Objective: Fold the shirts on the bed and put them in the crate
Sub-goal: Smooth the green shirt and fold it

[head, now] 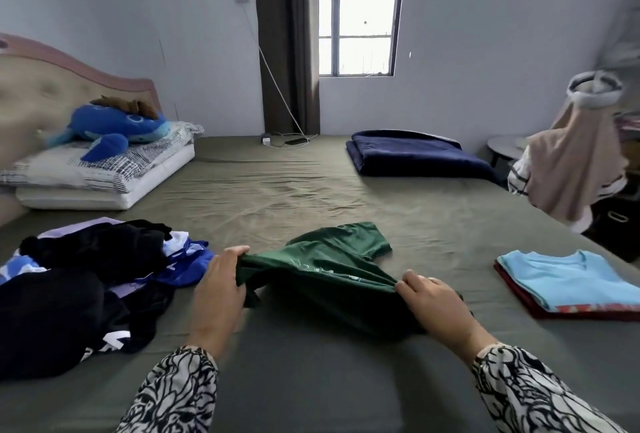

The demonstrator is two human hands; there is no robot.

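I'm in a bedroom at home — a wide bed (277, 190) with a padded headboard (52, 86), stacked pillows (97, 173) under a blue plush toy (114, 127), a folded blanket (415, 155), a curtained window (356, 10), and what looks like clothing hanging at the blurred right edge (571, 155).

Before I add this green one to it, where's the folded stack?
In the head view, the folded stack lies at the right side of the bed, beyond the right hand, a light blue shirt on top.
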